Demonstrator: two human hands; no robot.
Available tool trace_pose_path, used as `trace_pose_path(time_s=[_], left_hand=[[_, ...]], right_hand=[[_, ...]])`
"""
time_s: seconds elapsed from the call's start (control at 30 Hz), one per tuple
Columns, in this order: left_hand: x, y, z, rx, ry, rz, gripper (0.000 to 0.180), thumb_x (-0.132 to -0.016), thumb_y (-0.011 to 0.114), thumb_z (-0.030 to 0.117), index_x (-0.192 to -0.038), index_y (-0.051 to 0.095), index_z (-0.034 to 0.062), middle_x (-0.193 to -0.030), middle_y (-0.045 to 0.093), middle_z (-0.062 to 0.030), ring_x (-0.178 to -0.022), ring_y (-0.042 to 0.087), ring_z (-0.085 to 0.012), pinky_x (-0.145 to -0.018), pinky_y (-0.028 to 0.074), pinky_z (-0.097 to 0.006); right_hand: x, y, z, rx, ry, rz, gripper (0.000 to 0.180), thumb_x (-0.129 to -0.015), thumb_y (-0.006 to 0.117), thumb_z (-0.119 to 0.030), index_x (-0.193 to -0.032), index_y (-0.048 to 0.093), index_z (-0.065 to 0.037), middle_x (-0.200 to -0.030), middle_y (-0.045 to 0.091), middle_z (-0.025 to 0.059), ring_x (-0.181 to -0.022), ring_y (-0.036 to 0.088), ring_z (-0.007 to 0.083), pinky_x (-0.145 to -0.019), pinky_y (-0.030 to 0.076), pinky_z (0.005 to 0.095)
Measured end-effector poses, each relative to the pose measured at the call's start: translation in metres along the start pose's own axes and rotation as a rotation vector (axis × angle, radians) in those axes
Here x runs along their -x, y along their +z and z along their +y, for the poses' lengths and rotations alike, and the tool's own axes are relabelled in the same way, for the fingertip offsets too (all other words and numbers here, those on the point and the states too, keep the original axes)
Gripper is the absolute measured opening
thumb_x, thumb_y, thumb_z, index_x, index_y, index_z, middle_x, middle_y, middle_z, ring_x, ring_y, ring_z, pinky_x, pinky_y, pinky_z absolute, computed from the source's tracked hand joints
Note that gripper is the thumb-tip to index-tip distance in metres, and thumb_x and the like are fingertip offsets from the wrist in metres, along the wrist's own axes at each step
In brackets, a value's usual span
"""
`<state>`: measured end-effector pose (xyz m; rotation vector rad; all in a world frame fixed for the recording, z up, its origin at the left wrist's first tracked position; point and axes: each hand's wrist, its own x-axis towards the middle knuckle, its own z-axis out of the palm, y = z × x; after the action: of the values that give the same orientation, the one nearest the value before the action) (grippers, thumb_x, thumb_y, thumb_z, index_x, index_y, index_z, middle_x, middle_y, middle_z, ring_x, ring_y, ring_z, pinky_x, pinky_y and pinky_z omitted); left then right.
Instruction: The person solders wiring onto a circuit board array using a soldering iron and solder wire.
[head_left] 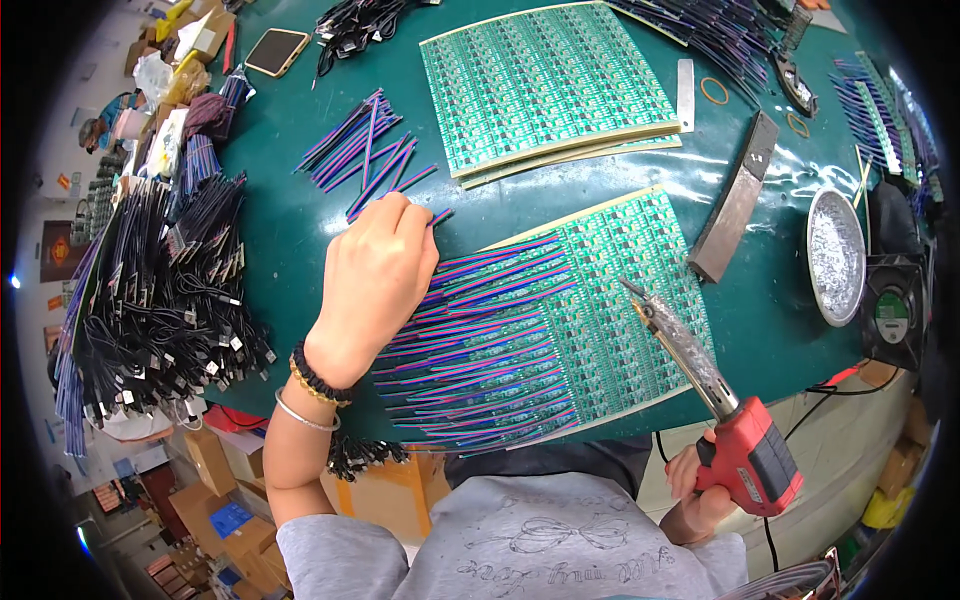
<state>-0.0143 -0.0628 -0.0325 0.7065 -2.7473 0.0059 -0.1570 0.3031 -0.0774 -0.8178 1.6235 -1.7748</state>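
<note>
My left hand point(378, 270) is closed, knuckles up, over the near end of a loose pile of cut wires point(350, 140) in blue, purple and pink. A short wire point(441, 217) pokes out beside its fingers; the fingertips are hidden. My right hand point(697, 490) grips the red and black handle of a soldering gun point(745, 455), its metal tip pointing up and left over a green circuit board panel point(630, 290). Rows of wires point(490, 350) lie across the left part of this panel, their right ends at its middle.
Behind stands a stack of green circuit board panels point(545, 85). To the right are a dark metal bar point(735, 200), an oval dish point(836, 255) of silvery material and a small fan point(892, 310). Bundled black cables point(170, 300) crowd the left edge near a phone point(277, 52).
</note>
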Motion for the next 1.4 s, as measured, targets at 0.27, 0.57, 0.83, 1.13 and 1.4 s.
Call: trace_pose_path(time_s=[0.27, 0.57, 0.83, 1.13, 1.4], left_hand=[[-0.006, -0.006, -0.005, -0.016, 0.125, -0.112, 0.009, -0.082, 0.068, 0.002, -0.088, 0.061, 0.0015, -0.081, 0.059, -0.0119, -0.072, 0.062, -0.0320, -0.063, 0.051, -0.042], [-0.014, -0.009, -0.020, 0.134, 0.108, -0.162, 0.004, -0.083, 0.067, 0.001, -0.086, 0.064, 0.0001, -0.078, 0.059, -0.0145, -0.071, 0.060, -0.0360, -0.062, 0.048, -0.042], [-0.019, -0.011, -0.018, 0.143, 0.124, -0.174, 0.003, -0.083, 0.066, 0.001, -0.086, 0.064, -0.0001, -0.078, 0.061, -0.0146, -0.071, 0.061, -0.0357, -0.061, 0.048, -0.042], [-0.017, -0.012, -0.010, -0.022, 0.171, -0.205, 0.013, -0.085, 0.063, 0.006, -0.075, 0.056, 0.0006, -0.075, 0.057, -0.0145, -0.072, 0.062, -0.0339, -0.063, 0.052, -0.043], [-0.018, -0.013, -0.006, -0.065, 0.197, -0.204, 0.011, -0.083, 0.062, 0.005, -0.075, 0.056, 0.0014, -0.075, 0.057, -0.0139, -0.072, 0.063, -0.0321, -0.063, 0.052, -0.042]], right_hand=[[-0.003, 0.005, -0.007, 0.003, -0.018, 0.004, 0.090, -0.089, 0.055, -0.069, -0.137, 0.044, 0.006, -0.050, 0.044, -0.0034, -0.040, 0.044, 0.0103, -0.044, 0.040, 0.0258], [0.003, 0.005, -0.004, 0.030, -0.029, 0.032, 0.089, -0.090, 0.052, -0.069, -0.137, 0.042, 0.007, -0.050, 0.043, -0.0031, -0.040, 0.043, 0.0105, -0.043, 0.039, 0.0260], [0.006, 0.003, -0.003, 0.044, -0.041, 0.039, 0.089, -0.091, 0.052, -0.068, -0.137, 0.042, 0.007, -0.050, 0.043, -0.0029, -0.040, 0.042, 0.0104, -0.043, 0.039, 0.0259], [0.004, 0.006, -0.006, -0.012, -0.009, 0.022, 0.089, -0.090, 0.052, -0.069, -0.137, 0.043, 0.007, -0.050, 0.042, -0.0032, -0.039, 0.041, 0.0100, -0.043, 0.038, 0.0255], [0.003, 0.006, -0.004, 0.007, -0.043, 0.027, 0.089, -0.091, 0.051, -0.068, -0.139, 0.042, 0.007, -0.050, 0.042, -0.0036, -0.039, 0.042, 0.0096, -0.043, 0.039, 0.0251]])
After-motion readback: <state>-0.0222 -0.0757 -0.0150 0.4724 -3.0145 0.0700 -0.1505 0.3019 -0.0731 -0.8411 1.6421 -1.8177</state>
